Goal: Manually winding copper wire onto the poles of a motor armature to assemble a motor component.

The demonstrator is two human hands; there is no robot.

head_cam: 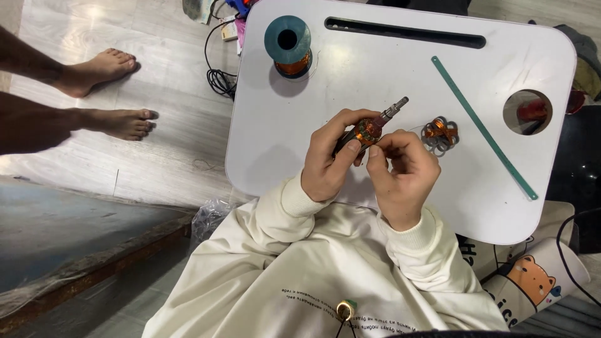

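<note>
Both hands [369,166], rotor [369,128], shaft pointing up-right

Both hands [369,166] around copper-wound rotor [369,129]

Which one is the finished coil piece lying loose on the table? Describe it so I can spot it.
On the white lap table, look just beyond the right hand. The small flower-shaped metal piece wound with copper wire lies there, unheld, unlike the one in the left hand.
</note>
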